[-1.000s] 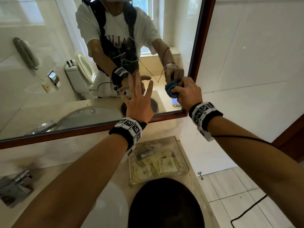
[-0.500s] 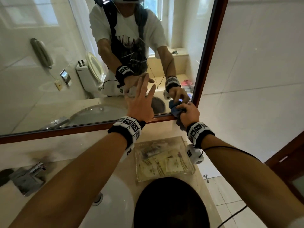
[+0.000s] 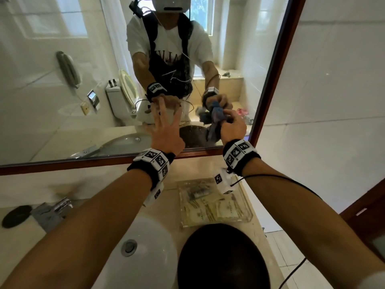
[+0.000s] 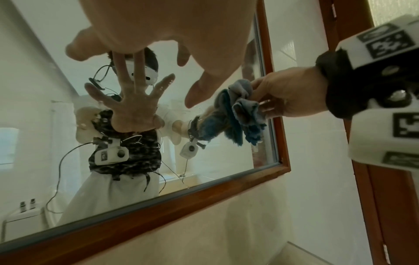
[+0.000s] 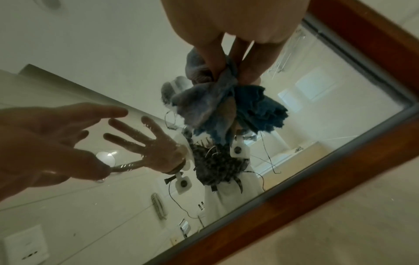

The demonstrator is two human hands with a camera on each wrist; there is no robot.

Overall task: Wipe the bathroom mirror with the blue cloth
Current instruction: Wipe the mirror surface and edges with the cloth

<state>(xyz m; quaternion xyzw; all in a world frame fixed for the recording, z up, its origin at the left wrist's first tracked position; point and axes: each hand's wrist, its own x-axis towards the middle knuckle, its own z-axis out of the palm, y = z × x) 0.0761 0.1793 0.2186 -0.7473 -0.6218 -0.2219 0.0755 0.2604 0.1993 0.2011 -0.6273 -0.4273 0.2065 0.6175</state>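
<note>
The wood-framed bathroom mirror (image 3: 62, 101) hangs above the counter. My right hand (image 3: 232, 127) grips the bunched blue cloth (image 3: 216, 118) near the glass's lower right corner. The cloth (image 4: 243, 109) meets its own reflection on the glass, and loose folds hang down from the right hand's fingers (image 5: 213, 61). My left hand (image 3: 164, 130) lies flat on the mirror to the left of the cloth, fingers spread and straight. The left hand (image 5: 54, 136) holds nothing. The mirror's frame (image 5: 317, 172) runs just below the cloth (image 5: 211, 105).
Below the mirror is a beige counter with a white sink basin (image 3: 145, 247), a chrome faucet (image 3: 56, 209) and a clear tray (image 3: 248, 213) of sachets. A dark round bin (image 3: 223, 259) sits at the front. A tiled wall (image 3: 333, 101) and wooden door frame (image 3: 366, 213) are on the right.
My right hand dropped with the cloth to the mirror's lower right corner, then came back up and slightly left; the cloth now hangs looser. The left hand has stayed on the glass.
</note>
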